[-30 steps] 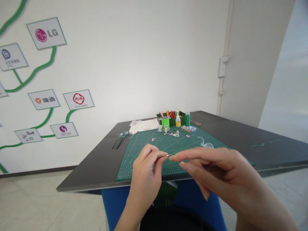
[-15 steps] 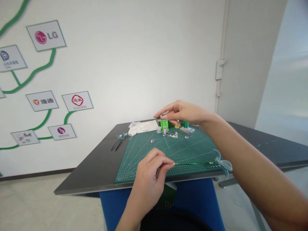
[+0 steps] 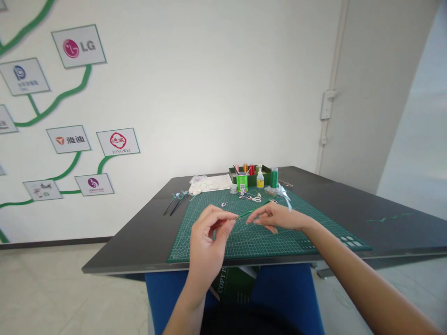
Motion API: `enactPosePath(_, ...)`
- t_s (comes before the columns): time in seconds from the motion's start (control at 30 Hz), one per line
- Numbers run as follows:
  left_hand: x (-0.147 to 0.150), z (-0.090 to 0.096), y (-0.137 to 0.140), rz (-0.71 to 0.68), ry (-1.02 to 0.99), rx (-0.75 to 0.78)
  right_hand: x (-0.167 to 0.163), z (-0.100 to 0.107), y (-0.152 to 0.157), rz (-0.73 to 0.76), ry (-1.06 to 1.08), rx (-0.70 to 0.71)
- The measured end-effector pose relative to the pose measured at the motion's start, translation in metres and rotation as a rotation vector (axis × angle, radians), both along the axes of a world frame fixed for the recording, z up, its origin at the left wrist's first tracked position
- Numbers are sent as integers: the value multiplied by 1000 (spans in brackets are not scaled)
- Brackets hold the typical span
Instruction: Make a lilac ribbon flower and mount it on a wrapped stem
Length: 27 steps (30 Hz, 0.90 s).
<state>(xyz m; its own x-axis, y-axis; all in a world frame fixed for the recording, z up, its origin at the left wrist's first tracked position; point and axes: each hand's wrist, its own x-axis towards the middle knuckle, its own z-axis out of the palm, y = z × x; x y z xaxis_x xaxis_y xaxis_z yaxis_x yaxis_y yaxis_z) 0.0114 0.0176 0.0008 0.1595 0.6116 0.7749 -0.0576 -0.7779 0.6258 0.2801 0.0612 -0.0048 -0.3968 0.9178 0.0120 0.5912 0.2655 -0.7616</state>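
Gridded mat (image 3: 279, 245); L hand (image 3: 208, 237) pinches slim grn stem (image 3: 245, 214).

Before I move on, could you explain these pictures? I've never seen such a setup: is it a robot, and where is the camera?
No robot here, just a person's two bare hands. The camera is worn on their head, looking forward and down, so you see roughly what they see.

The left hand pinches a thin green stem between its fingers; a pale bow-like piece shows at the far end. The right hand is beside the stem; I can't tell if it touches.

Below is a green mat on a dark table. Toward the back are scissors, a bright green tin, a small bottle and a green spool.
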Motion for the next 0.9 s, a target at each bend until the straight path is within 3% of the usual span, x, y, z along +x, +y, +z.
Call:
enactPosePath(0.1, 3, -2, 9, -3, -35, -57, 18, 1, 1, -196, -106, 29)
enactPosePath(0.23, 4, -4, 17, 2, -65, -84, 43, 3, -2, -612, -324, 95)
enactPosePath(0.3, 2, -4, 18, 21, -57, -75, 48, 4, -14, -811, -421, 136)
enactPosePath(0.37, 0, -4, 17, 54, -17, -52, 42, 5, -37, -915, -471, 183)
enactPosePath(0.47, -1, -2, 10, 127, 67, 18, 10, 7, -85, -842, -361, 343)
enactPosePath(0.53, -1, 0, 5, 184, 99, 85, -22, 4, -113, -643, -101, 462)
enactPosePath(0.6, 0, 1, -1, 228, 112, 149, -56, -1, -126, -496, 87, 489)
enactPosePath(0.73, -1, 2, -6, 237, 145, 230, -104, -16, -109, -531, 464, 553)
enactPosePath(0.9, -3, 1, -7, 262, 188, 279, -129, -21, -84, -305, 988, 456)
